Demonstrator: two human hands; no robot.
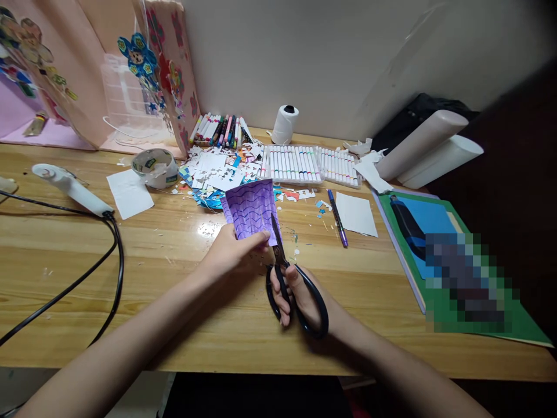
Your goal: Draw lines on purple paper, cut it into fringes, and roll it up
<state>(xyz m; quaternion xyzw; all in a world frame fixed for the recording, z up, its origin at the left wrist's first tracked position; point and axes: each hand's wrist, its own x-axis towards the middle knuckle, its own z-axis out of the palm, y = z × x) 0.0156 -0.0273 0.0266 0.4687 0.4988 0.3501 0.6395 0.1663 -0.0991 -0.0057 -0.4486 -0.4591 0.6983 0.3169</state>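
My left hand [232,247] pinches the lower edge of a purple sheet of paper [250,206] with dark wavy lines, holding it above the table. Behind its left edge shows another bit of the same purple paper. In my right hand [300,290] is a pair of scissors [319,313] with large black handles, my fingers through the loops. The dark blades point up and lie at the paper's lower right edge; whether they bite into it I cannot tell.
Paper scraps [213,174] are heaped behind the paper, beside marker trays [293,164] and a thread cone [285,125]. A purple marker [337,219] and white paper square [357,215] lie right. Tape roll [152,168], glue gun [72,188] and its black cable stand left. Green folder [409,261] lies far right.
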